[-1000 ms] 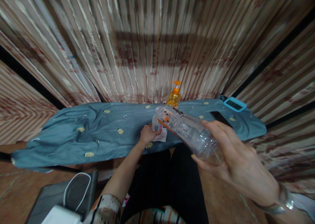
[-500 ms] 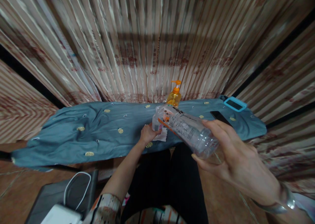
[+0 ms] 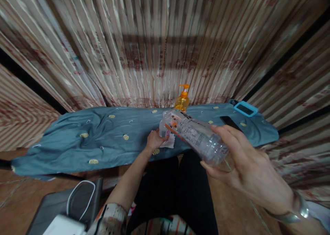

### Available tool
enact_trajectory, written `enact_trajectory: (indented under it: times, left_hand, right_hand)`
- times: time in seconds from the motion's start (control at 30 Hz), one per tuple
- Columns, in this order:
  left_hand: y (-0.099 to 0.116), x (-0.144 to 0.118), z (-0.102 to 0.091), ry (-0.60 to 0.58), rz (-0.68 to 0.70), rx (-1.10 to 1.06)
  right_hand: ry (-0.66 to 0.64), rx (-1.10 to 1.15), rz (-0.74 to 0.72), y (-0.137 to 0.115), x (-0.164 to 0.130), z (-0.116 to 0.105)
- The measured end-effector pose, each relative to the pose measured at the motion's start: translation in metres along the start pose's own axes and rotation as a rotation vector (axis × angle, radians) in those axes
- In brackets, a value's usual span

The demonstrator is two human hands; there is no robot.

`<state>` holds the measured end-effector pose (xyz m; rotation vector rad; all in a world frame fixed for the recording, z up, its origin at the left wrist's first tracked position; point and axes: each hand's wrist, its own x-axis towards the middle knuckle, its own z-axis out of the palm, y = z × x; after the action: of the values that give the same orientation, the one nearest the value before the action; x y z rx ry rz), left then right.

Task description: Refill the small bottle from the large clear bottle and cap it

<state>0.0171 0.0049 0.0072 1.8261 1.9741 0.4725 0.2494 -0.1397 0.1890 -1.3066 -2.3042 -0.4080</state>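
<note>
A clear plastic bottle [image 3: 192, 130] with a printed label and an orange stripe slants across the middle, its base towards me on the right. My right hand [image 3: 239, 162] grips it near the base, thumb below and fingers above. My left hand [image 3: 154, 139] is closed low by the bottle's far left end. What it holds is partly hidden: a clear edge and a bit of pink show at the thumb. Just beside that hand lies a white wrapper-like piece [image 3: 168, 142] with a jagged edge. An orange pump bottle [image 3: 182, 99] stands upright behind the clear bottle.
Patterned blue-green cloth [image 3: 64, 138] covers the narrow table. At the right lie a dark phone [image 3: 230, 122] and a light-blue framed object [image 3: 245, 108]. A striped curtain [image 3: 154, 39] hangs behind. A white device [image 3: 64, 226] with a cable rests on a dark seat [image 3: 48, 207] at lower left.
</note>
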Motion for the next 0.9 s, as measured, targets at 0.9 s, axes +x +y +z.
enact_trajectory:
  times: [0.9]
  left_hand:
    - [-0.0007,0.0006,0.0008,0.005,0.003,-0.022]
  right_hand:
    - [-0.002,-0.016,-0.021,0.0009,0.0016,-0.0013]
